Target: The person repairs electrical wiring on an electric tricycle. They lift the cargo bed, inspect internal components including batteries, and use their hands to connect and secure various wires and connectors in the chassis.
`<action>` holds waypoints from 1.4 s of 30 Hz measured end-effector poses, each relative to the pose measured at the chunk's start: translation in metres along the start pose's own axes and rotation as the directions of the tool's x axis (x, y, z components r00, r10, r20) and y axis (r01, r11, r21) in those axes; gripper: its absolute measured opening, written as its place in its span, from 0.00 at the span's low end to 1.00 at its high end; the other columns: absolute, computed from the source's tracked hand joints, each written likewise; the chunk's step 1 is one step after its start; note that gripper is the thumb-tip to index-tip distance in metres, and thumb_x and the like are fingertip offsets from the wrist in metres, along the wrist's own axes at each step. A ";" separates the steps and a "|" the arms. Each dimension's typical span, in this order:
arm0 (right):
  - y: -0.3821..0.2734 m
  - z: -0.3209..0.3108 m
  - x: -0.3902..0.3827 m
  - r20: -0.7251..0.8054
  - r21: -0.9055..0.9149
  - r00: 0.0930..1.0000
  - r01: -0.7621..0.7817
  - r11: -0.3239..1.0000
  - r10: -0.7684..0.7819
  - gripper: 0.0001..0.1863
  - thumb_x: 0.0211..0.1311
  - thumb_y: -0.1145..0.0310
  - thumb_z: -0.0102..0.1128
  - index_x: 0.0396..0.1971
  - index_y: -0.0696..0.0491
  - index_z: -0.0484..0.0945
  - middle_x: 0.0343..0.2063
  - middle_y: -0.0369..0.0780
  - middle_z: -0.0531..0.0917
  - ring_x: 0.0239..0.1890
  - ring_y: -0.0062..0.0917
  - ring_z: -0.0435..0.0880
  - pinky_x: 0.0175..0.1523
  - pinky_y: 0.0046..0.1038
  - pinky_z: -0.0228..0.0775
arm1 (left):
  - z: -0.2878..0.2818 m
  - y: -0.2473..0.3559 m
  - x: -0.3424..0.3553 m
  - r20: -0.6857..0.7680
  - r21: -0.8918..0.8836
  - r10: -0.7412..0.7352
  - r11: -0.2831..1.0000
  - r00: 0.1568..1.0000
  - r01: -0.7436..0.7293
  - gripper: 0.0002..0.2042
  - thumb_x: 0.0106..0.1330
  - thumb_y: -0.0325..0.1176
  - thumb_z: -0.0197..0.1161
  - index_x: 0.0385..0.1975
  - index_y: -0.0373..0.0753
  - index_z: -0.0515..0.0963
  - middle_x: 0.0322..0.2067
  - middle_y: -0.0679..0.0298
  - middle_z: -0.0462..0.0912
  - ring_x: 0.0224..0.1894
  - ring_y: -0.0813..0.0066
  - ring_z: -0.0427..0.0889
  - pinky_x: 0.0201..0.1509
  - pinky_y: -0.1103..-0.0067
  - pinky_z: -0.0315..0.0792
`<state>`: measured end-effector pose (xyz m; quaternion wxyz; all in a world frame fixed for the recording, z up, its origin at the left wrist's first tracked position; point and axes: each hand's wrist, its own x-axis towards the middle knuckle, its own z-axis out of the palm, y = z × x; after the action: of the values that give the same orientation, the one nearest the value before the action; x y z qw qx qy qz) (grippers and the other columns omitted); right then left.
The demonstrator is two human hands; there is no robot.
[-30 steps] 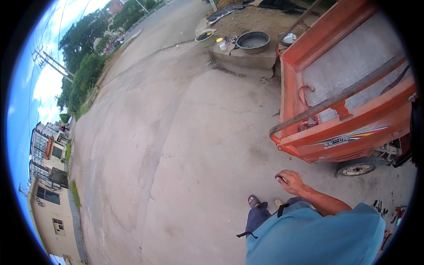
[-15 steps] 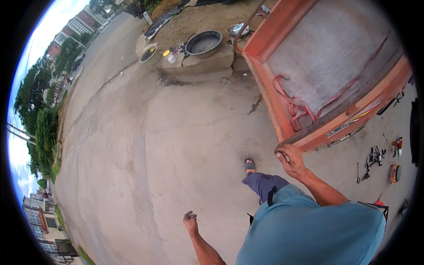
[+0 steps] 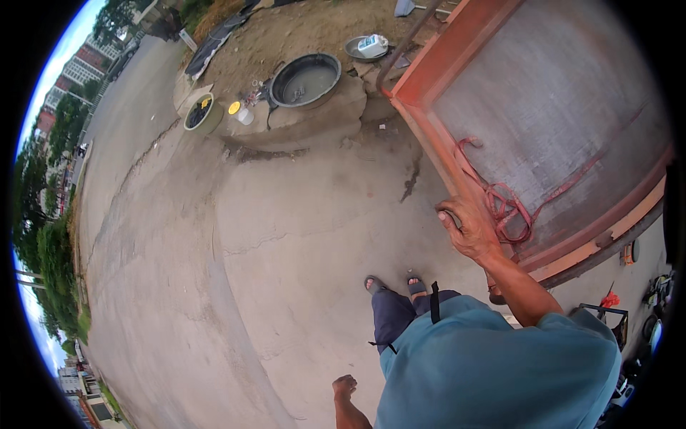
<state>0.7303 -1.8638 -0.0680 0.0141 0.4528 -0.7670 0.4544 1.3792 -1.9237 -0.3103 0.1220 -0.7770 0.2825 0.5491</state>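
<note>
My right hand [image 3: 468,227] is closed over the top edge of an orange cargo bed [image 3: 423,136], at its left wall near the close corner. Its thumb is on the outer side. Inside the bed, next to that hand, a tangled red strap [image 3: 511,207] lies on the worn grey floor, one end trailing to the far right. My left hand [image 3: 344,386] hangs low beside my body with its fingers curled in, away from any object. Nothing shows in it.
On a low concrete ledge ahead are a black basin [image 3: 306,80] of water and a white tub with a yellow lid [image 3: 245,116]. A green basin [image 3: 204,114] stands left. A white jug [image 3: 371,46] sits in a grey bowl. Tools and a black frame [image 3: 620,322] lie right.
I have stepped forward along the cargo bed, and both feet now show. My right hand has moved from the bed's corner onto its left wall. The left hand's fingers have curled in.
</note>
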 end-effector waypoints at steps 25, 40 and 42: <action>0.185 0.089 0.215 -0.050 -0.319 0.674 -0.710 0.627 0.737 0.28 0.67 0.64 0.66 0.62 0.60 0.70 0.57 0.52 0.77 0.59 0.48 0.78 0.64 0.43 0.71 | 0.235 0.810 0.063 0.469 0.513 0.812 0.070 0.347 -0.855 0.11 0.62 0.32 0.62 0.40 0.35 0.87 0.33 0.51 0.89 0.35 0.61 0.89 0.42 0.70 0.80; 0.364 0.205 0.234 -0.123 -0.645 0.655 -0.624 0.441 0.745 0.47 0.53 0.53 0.77 0.69 0.56 0.65 0.60 0.50 0.71 0.62 0.48 0.70 0.65 0.52 0.63 | 0.501 0.886 0.188 0.696 0.552 0.585 -0.064 0.417 -0.831 0.11 0.69 0.35 0.59 0.42 0.41 0.86 0.42 0.48 0.87 0.49 0.45 0.86 0.52 0.61 0.81; 0.368 0.221 0.219 -0.196 -0.658 0.534 -0.693 0.294 0.822 0.46 0.53 0.51 0.76 0.68 0.56 0.66 0.59 0.50 0.71 0.63 0.50 0.69 0.65 0.53 0.62 | 0.516 0.902 0.215 0.694 0.594 0.514 -0.013 0.504 -0.804 0.09 0.67 0.34 0.62 0.41 0.45 0.88 0.38 0.46 0.88 0.46 0.44 0.87 0.50 0.60 0.81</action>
<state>0.4270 -2.1045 -0.3548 -0.1109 0.0341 -0.9918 0.0544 0.5080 -2.4624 -0.5888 0.2695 -0.2603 0.8390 0.3947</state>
